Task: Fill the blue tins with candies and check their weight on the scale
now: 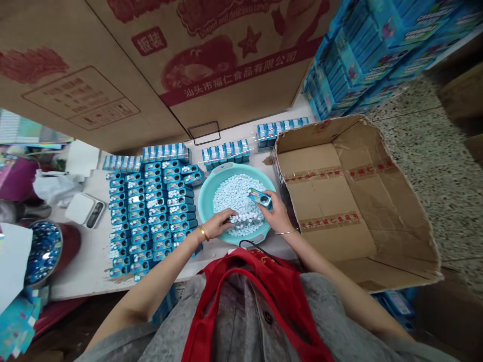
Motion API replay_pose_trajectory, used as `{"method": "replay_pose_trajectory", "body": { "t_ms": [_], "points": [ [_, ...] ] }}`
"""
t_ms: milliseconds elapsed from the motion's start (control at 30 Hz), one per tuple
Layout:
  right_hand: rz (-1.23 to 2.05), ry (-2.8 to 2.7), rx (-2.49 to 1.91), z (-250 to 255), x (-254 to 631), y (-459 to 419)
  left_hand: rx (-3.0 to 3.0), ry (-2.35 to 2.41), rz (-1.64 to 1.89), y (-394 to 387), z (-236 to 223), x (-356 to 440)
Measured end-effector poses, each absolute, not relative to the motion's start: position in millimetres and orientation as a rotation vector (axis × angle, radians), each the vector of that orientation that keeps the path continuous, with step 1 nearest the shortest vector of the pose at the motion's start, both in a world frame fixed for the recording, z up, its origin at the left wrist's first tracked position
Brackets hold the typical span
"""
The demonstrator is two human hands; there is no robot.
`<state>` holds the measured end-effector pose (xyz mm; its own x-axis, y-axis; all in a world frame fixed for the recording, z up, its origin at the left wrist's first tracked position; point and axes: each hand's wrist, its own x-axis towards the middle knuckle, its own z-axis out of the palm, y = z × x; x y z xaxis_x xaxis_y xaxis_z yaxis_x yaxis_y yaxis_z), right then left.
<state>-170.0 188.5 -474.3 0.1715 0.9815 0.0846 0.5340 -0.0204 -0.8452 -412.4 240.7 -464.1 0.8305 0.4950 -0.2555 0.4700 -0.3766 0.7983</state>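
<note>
A turquoise plastic basin holds a heap of small white candies. My left hand reaches into the basin from the left, its fingers curled into the candies with some gathered at the fingertips. In my right hand is a small blue candy box, pinched at its end and tilted over the basin's right side. A dark round opening shows in the box's top. Left of the basin stand rows of similar blue boxes, several with white candies at their openings.
An open cardboard carton stands right of the basin. Behind is a large printed carton. Wrapped packs of blue boxes line the back. A white scale and a red tub lie left; blue packs are stacked back right.
</note>
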Motion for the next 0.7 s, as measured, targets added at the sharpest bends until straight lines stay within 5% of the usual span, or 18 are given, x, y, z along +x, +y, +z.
{"method": "replay_pose_trajectory", "body": {
  "t_ms": [167,400,700],
  "points": [
    [0.734,-1.609,-1.614,-482.6,-176.3,185.4,2.147,0.754,0.04,265.6,-402.0,-413.6],
    [0.717,-1.743,-1.529,-489.8,-191.8,180.1,2.566,0.939,-0.609,258.7,-339.4,-357.1],
    [0.747,-1.66,-1.559,-494.3,-190.8,179.4,2.716,1.026,-0.566,255.1,-330.6,-353.8]
  ]
}}
